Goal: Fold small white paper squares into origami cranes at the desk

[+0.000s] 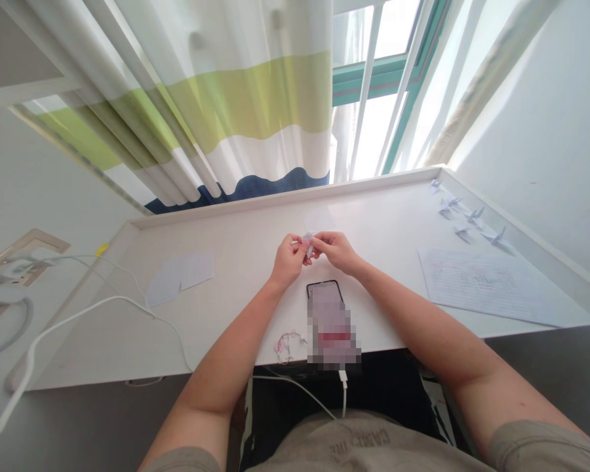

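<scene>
**Both hands pinch a small folded paper at mid-frame**

Just above the centre of the frame, the left hand (289,261) and the right hand (335,250) meet over the white surface (236,308). Each grip is closed, thumb against fingertips, on the small folded paper (308,240). The paper sits between the two grips, held a little clear of the surface, and most of it is hidden by the fingers.

It looks like a fine crease is being worked mid-fold. A further crease would call for one grip to hold firm while the other presses along the edge, since the piece is tiny and light.

A phone (330,321) lies just below the hands, with a white cable (295,387) plugged in at the lower edge and a beaded bracelet (286,344) beside it. Blank paper squares (179,276) lie at centre left. A row of folded paper cranes (467,223) stands at upper right, above a written sheet (486,285)
</scene>
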Demonstrator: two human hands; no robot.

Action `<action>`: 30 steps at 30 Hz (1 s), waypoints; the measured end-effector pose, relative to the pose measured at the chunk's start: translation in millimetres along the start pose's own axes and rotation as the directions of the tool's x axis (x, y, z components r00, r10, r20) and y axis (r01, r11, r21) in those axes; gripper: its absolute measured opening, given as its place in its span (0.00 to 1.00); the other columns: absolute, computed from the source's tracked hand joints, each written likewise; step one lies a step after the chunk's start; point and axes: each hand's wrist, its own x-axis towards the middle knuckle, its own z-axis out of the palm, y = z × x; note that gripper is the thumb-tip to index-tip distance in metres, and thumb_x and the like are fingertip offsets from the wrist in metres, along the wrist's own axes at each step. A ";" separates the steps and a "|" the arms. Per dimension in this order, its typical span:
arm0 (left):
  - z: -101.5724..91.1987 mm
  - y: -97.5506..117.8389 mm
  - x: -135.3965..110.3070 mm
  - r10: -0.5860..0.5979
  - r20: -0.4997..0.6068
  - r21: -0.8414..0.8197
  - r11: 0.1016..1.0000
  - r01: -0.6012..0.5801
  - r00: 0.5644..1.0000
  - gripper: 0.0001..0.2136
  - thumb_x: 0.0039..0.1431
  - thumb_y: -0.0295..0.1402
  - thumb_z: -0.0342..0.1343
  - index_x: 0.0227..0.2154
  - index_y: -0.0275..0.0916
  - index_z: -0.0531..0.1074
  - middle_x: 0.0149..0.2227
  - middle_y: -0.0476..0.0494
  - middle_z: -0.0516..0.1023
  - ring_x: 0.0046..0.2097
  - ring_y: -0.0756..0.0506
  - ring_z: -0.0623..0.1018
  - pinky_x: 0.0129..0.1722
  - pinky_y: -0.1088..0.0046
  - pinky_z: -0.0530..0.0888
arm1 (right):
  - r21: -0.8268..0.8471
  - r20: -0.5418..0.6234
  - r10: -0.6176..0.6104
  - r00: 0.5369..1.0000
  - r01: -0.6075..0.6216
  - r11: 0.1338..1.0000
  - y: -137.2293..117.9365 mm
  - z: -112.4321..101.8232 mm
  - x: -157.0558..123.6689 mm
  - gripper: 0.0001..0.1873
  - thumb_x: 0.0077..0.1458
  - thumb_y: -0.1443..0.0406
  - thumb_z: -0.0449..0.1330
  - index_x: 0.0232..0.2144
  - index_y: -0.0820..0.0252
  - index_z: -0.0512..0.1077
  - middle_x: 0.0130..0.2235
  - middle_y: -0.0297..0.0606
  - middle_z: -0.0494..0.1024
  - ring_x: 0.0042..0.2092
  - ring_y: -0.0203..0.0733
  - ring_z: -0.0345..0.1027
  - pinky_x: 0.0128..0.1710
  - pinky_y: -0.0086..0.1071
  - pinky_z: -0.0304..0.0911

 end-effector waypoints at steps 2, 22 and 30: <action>0.0 1.0 -0.6 0.002 0.001 -0.008 1.000 -0.002 1.000 0.25 0.58 0.55 0.67 0.36 0.42 0.62 0.24 0.52 0.79 0.22 0.51 0.75 0.25 0.75 0.70 | 0.007 0.004 -0.007 1.000 0.007 1.000 1.2 -0.6 0.2 0.28 0.54 0.40 0.69 0.29 0.60 0.78 0.26 0.36 0.78 0.29 0.37 0.70 0.34 0.34 0.68; -1.8 6.8 -1.8 -0.152 0.043 -0.166 0.973 0.157 0.987 0.27 0.47 0.54 0.75 0.28 0.39 0.65 0.26 0.48 0.80 0.26 0.52 0.76 0.29 0.75 0.71 | 0.012 -0.038 -0.022 0.999 0.023 1.000 -7.9 5.1 -2.0 0.29 0.53 0.40 0.69 0.28 0.60 0.78 0.25 0.36 0.78 0.28 0.37 0.69 0.32 0.33 0.68; -4.2 7.5 -2.6 -0.202 0.135 -0.116 0.969 0.218 0.970 0.26 0.51 0.55 0.72 0.30 0.37 0.70 0.29 0.44 0.81 0.28 0.50 0.79 0.33 0.73 0.74 | 0.015 0.056 -0.017 0.998 0.017 1.000 -11.3 1.1 -2.7 0.27 0.54 0.42 0.69 0.27 0.60 0.77 0.26 0.36 0.79 0.28 0.36 0.70 0.31 0.33 0.68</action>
